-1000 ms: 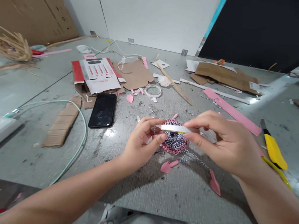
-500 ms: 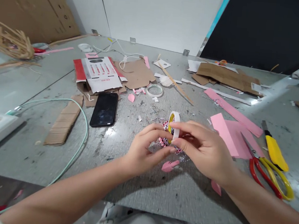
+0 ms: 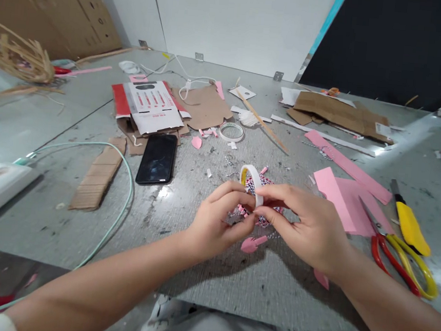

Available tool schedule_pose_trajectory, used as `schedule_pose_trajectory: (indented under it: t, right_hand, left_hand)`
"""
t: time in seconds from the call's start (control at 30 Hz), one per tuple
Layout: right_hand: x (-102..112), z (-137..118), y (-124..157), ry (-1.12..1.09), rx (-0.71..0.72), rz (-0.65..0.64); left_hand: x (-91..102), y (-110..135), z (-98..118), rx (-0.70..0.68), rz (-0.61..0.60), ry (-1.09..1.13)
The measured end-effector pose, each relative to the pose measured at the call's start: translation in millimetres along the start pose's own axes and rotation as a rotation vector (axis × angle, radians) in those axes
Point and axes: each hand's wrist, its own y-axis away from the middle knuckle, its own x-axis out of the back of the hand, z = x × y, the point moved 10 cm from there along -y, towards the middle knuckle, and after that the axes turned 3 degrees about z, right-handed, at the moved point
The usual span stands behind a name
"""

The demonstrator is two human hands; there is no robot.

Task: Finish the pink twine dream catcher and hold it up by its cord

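Note:
A small roll of white double-sided tape [image 3: 250, 179] with a yellow core stands on edge above the table, held between both hands. My right hand [image 3: 307, 227] pinches its near rim with thumb and forefinger. My left hand [image 3: 217, 222] has its fingertips curled against the same rim, picking at the tape's edge. Behind and under the hands lies a round piece wound with black-and-white twine and pink paper petals [image 3: 267, 182], mostly hidden. A loose pink petal [image 3: 251, 244] lies just in front of the hands.
A black phone [image 3: 156, 159] lies left of the hands beside a corrugated cardboard strip [image 3: 98, 172] and a green cable [image 3: 122, 177]. Pink paper sheets [image 3: 337, 196], red-and-yellow scissors [image 3: 401, 253] and a yellow knife [image 3: 408, 226] lie right. Another tape ring [image 3: 231, 131] and cardboard scraps lie farther back.
The tape roll turned from flat to standing on edge. Both hands drew closer together around it, and the right hand moved left, uncovering the pink sheets and the scissors.

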Motion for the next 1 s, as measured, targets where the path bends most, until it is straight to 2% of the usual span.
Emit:
schedule_pose_trajectory:
  t: [0.1, 0.17, 0.3, 0.53, 0.67, 0.9, 1.0]
  right_hand:
    - [-5.4, 1.6, 0.9, -0.016, -0.003, -0.098]
    - [-5.9, 4.5, 1.7, -0.029, -0.02, -0.12]
    - [-0.2, 8.2, 1.5, -0.071, -0.045, -0.054]
    - [-2.1, 11.0, 1.9, -0.033, -0.059, -0.047]
    - [-1.9, 15.7, 3.1, -0.117, -0.1, -0.009]
    - [7.0, 9.2, -1.4, -0.127, 0.009, 0.069]
    - [5.2, 9.4, -2.1, -0.149, 0.015, 0.071]
  left_hand:
    - [-2.7, 1.6, 1.3, -0.03, -0.021, -0.02]
    - [-3.6, 1.4, 3.5, -0.052, -0.032, -0.028]
    - [-3.2, -0.1, 7.0, -0.077, -0.038, -0.053]
    - [-4.0, 1.2, 5.0, -0.085, -0.047, -0.068]
    - [-2.6, 0.1, 3.5, -0.062, -0.05, -0.068]
    - [-0.8, -2.2, 1.7, -0.002, -0.024, -0.04]
    - [-2.6, -2.0, -0.9, 0.038, -0.033, -0.005]
